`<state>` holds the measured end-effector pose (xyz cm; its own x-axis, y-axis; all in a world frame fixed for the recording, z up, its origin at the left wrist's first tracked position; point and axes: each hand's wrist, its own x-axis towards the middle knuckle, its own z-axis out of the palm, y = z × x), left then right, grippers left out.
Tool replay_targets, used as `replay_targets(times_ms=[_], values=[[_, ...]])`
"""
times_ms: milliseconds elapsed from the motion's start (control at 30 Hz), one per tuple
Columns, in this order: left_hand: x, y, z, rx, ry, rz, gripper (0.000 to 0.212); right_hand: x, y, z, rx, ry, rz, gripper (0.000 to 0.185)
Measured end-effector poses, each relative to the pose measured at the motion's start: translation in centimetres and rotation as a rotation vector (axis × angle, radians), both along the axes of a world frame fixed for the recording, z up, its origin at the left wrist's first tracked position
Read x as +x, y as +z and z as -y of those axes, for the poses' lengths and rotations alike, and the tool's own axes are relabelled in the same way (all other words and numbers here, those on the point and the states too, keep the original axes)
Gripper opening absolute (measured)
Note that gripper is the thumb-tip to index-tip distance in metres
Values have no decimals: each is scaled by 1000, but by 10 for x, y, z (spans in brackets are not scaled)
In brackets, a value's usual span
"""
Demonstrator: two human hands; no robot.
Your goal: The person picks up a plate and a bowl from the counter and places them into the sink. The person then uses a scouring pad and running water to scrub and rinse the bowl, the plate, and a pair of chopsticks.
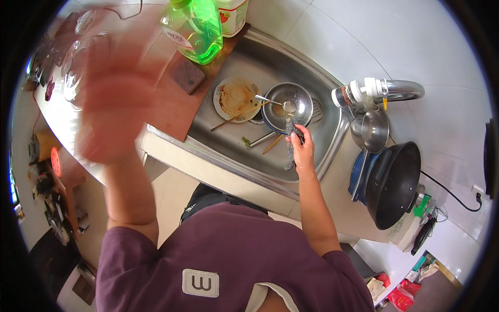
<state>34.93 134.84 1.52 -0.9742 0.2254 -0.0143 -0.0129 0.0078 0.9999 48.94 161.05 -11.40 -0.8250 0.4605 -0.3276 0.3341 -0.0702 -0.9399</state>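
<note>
My left hand [115, 113] is raised close to the camera and heavily blurred. Its fingers seem spread, with nothing visible in them. Between the fingers and thumb of my right hand [304, 150] is a limp grey scouring pad [289, 162], held over the near side of a steel sink [210, 146]. Just beyond it, a metal bowl [278, 113] contains a spoon [289, 106] and food scraps. To the bowl's left, a food-stained plate [234, 97] has chopsticks [237, 117] lying across it. A slotted turner [317, 111] is partly hidden by the bowl.
A green detergent bottle [208, 45], a white container [233, 17] and a dark scrubbing block [187, 76] stand left of the sink. The faucet [401, 89] reaches over its right end. A ladle [376, 132] and black wok [397, 187] occupy the right counter.
</note>
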Motion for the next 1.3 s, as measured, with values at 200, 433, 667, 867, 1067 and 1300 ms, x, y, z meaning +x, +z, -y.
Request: replay_targets(times_ms=[200,433,667,867,1067,1300], values=[[6,-178,-40,-218,386,765,33,-1,-5,-9,-332,-148,51,27],[-11,-273,-40,-63,374,990,38,6,-8,-17,-510,-187,85,34],[-15,-277,-36,363,248,1147,37,17,-18,-25,-540,-249,111,37],[-18,-248,-51,326,185,1247,33,11,-27,-24,-554,-306,81,36],[-25,-247,-46,497,263,1279,35,-6,-18,-29,-436,-291,-34,38],[-4,-187,-45,604,276,990,48,-14,-5,-41,-383,-339,-122,40]])
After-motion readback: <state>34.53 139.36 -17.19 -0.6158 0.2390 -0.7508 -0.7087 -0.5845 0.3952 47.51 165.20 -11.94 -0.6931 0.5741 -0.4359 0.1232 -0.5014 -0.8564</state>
